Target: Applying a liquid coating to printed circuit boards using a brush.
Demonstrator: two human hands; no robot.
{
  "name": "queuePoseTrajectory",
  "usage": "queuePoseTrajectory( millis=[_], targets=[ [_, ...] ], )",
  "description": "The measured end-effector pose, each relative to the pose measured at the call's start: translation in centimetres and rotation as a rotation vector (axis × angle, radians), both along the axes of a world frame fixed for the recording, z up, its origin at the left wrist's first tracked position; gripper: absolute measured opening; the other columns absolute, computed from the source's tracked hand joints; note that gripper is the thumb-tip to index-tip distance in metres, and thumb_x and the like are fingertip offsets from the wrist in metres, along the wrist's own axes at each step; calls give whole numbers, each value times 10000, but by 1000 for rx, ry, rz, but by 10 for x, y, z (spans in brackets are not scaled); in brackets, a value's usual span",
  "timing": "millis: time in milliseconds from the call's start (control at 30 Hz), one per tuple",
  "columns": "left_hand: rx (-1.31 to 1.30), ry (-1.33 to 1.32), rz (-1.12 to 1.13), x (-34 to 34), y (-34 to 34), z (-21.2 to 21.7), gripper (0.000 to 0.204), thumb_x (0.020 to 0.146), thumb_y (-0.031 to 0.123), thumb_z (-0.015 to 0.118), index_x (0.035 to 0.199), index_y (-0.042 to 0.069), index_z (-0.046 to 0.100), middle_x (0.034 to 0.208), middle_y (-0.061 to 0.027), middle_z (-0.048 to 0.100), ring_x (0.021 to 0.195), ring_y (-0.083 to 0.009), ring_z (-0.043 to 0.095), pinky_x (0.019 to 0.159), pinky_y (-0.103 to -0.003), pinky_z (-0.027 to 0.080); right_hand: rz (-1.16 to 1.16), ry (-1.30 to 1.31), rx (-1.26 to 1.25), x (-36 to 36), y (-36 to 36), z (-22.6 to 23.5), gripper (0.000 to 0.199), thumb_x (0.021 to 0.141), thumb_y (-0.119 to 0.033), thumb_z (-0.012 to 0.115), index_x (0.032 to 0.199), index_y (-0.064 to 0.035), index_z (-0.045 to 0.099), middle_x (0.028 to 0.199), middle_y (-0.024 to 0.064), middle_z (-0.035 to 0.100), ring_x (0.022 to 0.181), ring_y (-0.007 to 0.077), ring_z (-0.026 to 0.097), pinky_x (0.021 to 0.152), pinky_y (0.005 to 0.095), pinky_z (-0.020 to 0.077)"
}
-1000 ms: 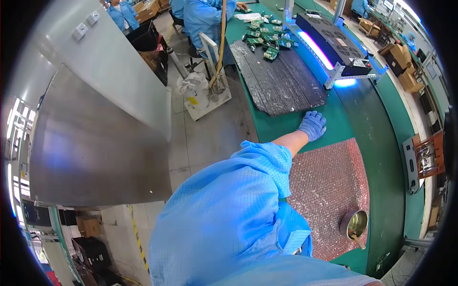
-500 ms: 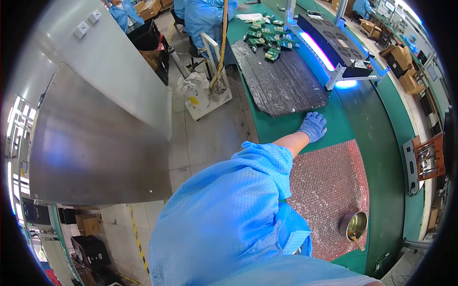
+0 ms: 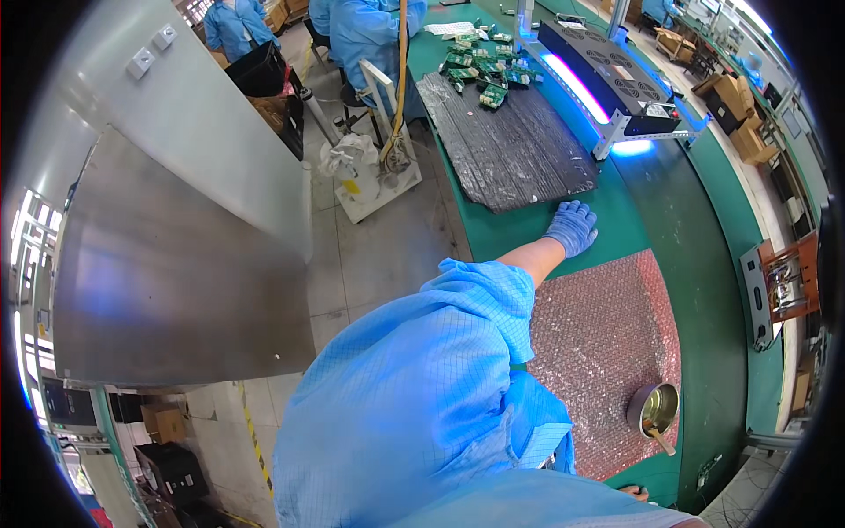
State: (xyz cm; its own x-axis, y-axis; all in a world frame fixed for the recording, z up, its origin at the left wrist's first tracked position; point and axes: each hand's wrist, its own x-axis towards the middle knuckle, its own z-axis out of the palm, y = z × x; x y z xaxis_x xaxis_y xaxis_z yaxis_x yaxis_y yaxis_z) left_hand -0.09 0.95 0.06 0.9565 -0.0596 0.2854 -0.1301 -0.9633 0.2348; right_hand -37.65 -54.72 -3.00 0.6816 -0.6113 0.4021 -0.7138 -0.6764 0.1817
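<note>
My left hand (image 3: 572, 228), in a blue glove, rests on the green bench top (image 3: 607, 236) with its fingers spread and nothing visible in them. Its fingertips lie just off the near edge of a black, wrinkled mat (image 3: 510, 145). Nearer to me is a sheet of pinkish bubble wrap (image 3: 598, 334). On its right part stands a round metal bowl (image 3: 653, 407) with a brush-like wooden handle (image 3: 660, 442) leaning out over the rim. A small part of my right hand (image 3: 634, 493) shows at the lower edge, beside the wrap; my clothing hides most of it.
Several green circuit boards (image 3: 491, 75) lie heaped on the mat's far end. A black fan-topped unit (image 3: 607, 70) with a glowing violet light stands over the dark belt (image 3: 669, 202). At left are a metal-fronted cabinet (image 3: 176, 273) and a white wheeled stand (image 3: 378, 189). Co-workers (image 3: 365, 44) sit beyond.
The view has shifted slightly. Part of my right hand has come into sight at the lower edge. My left hand stays in its place on the bench.
</note>
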Motion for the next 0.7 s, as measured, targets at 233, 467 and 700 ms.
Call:
queuePoseTrajectory(
  millis=[233, 467, 700],
  targets=[
    [4, 30, 54, -7, 18, 0, 422, 863, 399, 439, 1124, 83, 536, 1199, -140, 491, 1171, -297, 415, 985, -449, 279, 41, -54, 25, 45, -38, -45, 252, 803, -227, 524, 920, -5, 558, 881, 197, 568, 779, 339, 551, 706, 448, 441],
    [-6, 79, 7, 0, 5, 3, 432, 868, 393, 432, 1148, 79, 532, 1258, -149, 474, 1207, -306, 397, 998, -466, 263, -27, -120, 31, 22, 17, 6, 202, 835, -195, 485, 938, -52, 585, 911, 155, 571, 791, 318, 543, 709, 442, 439],
    [-1, 7, 22, -2, 8, 0, 405, 860, 394, 444, 1099, 82, 543, 1197, -143, 500, 1161, -301, 424, 974, -466, 281, -46, -111, 82, 21, 11, 4, 215, 863, -186, 453, 989, -92, 601, 960, 120, 571, 821, 299, 544, 723, 444, 441]
  ],
)
